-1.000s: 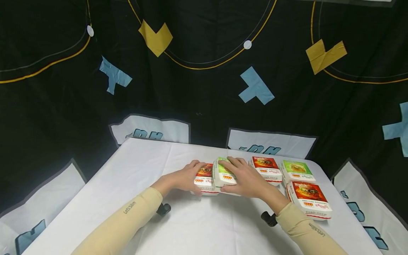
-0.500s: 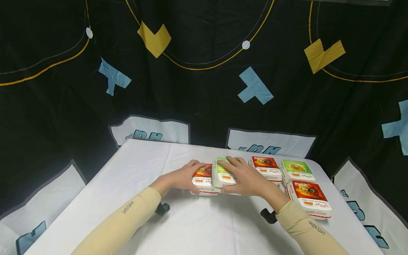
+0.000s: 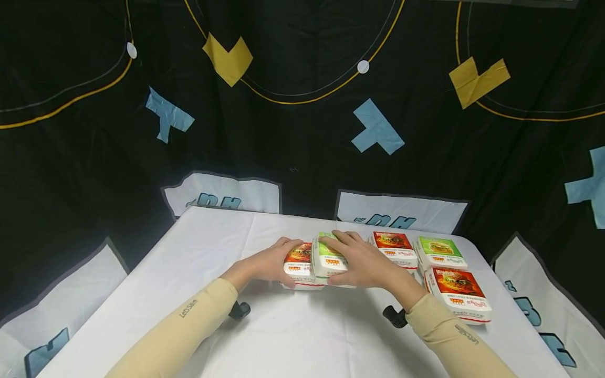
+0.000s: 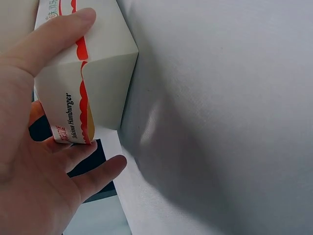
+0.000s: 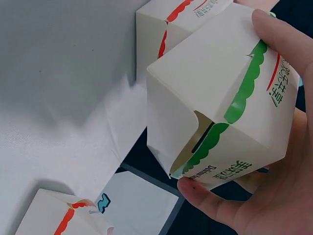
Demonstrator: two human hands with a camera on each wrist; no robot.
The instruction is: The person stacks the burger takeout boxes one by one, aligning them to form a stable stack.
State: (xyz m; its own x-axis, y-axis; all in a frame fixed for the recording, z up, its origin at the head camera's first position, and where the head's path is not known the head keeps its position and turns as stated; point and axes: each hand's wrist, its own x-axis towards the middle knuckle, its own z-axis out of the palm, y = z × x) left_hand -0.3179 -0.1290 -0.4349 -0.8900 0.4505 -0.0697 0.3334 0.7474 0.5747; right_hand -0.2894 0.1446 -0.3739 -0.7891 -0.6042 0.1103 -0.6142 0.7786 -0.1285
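My left hand (image 3: 268, 261) grips a hamburger box with a red printed lid (image 3: 299, 269) by its left side. In the left wrist view the thumb lies on one face of that red-trimmed box (image 4: 100, 44), with fingers at its far side. My right hand (image 3: 371, 264) holds a green-lidded hamburger box (image 3: 326, 266) between thumb and fingers. This box is tilted and sits close against the red box's right side, partly overlapping it in view. In the right wrist view the green-trimmed box (image 5: 195, 73) has a slightly gapped side flap. My fingers hide part of both lids.
To the right on the white table (image 3: 302, 336) stand more hamburger boxes: a red one (image 3: 394, 249) at the back, a green one (image 3: 441, 253), and a red one (image 3: 457, 294) nearer. A black curtain (image 3: 293, 131) hangs behind the table.
My right hand and the green box have shifted slightly left and up, toward the red box. My left hand and the red box have barely moved. The boxes on the right stay put.
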